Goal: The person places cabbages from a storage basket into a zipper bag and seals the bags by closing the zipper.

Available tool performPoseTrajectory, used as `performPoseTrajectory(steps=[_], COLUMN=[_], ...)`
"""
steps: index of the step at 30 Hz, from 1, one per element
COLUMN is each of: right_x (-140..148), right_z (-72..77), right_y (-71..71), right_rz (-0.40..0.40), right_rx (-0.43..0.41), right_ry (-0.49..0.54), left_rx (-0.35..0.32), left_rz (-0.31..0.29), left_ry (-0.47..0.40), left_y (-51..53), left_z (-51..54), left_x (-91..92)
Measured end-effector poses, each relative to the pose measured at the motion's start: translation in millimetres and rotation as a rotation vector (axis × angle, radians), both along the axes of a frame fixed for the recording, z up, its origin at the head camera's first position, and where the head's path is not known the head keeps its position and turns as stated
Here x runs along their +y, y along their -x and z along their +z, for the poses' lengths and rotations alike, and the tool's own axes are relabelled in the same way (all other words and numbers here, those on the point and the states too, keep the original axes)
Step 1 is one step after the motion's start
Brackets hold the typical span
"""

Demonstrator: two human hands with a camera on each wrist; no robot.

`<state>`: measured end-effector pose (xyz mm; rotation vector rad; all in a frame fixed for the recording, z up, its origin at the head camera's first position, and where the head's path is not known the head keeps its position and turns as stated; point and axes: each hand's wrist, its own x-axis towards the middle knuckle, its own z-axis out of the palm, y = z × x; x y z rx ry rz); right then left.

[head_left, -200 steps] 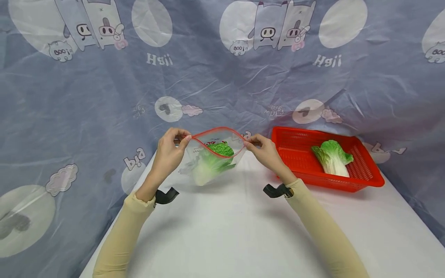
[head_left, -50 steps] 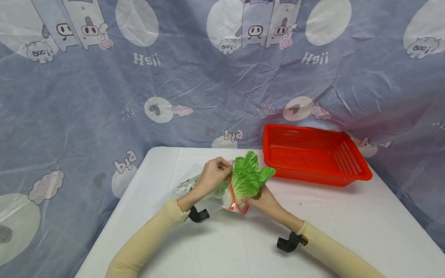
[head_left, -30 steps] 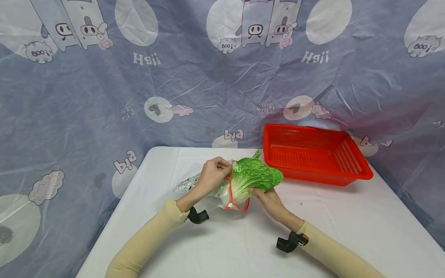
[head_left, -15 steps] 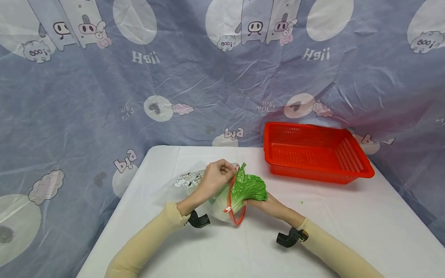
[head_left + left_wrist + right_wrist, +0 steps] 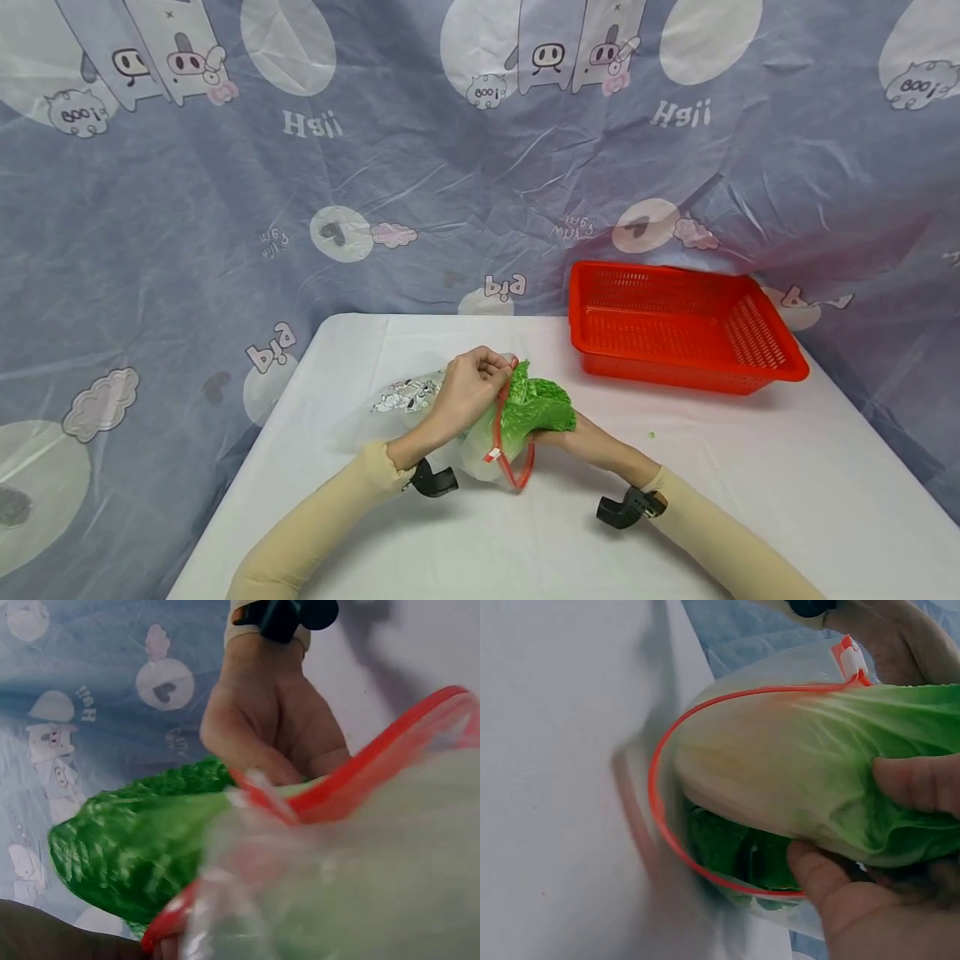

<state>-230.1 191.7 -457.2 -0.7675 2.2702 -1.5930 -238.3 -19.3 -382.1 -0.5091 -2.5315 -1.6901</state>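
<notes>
A clear bag (image 5: 480,458) with a red zip rim lies on its side, its mouth facing right. My left hand (image 5: 467,393) pinches the rim's upper edge. A cabbage (image 5: 543,408) sits part way through the mouth, white base inside and green leaves outside. My right hand (image 5: 581,440) grips it from below right; in the right wrist view, thumb and fingers of that hand (image 5: 877,900) hold the cabbage (image 5: 780,765) on two sides. Dark green leaves (image 5: 742,847) show deeper in the bag. In the left wrist view, the rim (image 5: 360,772) crosses in front of the right hand (image 5: 270,720).
A red perforated basket (image 5: 690,375) stands at the table's back right, with nothing in it. A small green scrap (image 5: 652,434) lies on the white table (image 5: 675,517) in front of it. A patterned cloth (image 5: 420,167) hangs behind the table.
The cabbage from the basket is now in my right hand, part way in the bag. Over the last second its leaves have moved left and down, and the rim's lower edge has dropped.
</notes>
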Motion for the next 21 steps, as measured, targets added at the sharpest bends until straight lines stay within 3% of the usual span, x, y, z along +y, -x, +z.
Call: performPoseTrajectory(steps=[6,10,14,17,21], right_x=[-5.7,-4.6,-3.9,-6.1,-9.4], right_z=[8.9,12.9,12.7,12.8,16.3], right_y=[0.5,2.9,4.4,4.6,5.3], right_rz=[0.026,0.049,0.121,0.161,0.172], right_rx=[-0.021,-0.057,-0.070,-0.046,-0.001], right_ry=[-0.078,-0.064,-0.052,-0.084,-0.134], left_rx=[0.003,0.030,0.021,0.002,0.007], left_rz=[-0.049,-0.047,-0.045,-0.065,-0.068], left_ry=[0.015,0.019,0.001,-0.007,0.010], left_y=[-8.3,-12.4,-10.5,-10.2,-17.3], left_z=[4.5,8.6,8.0,6.1,9.7], left_x=[-2.0,-2.1,-0.3,1.0,0.4])
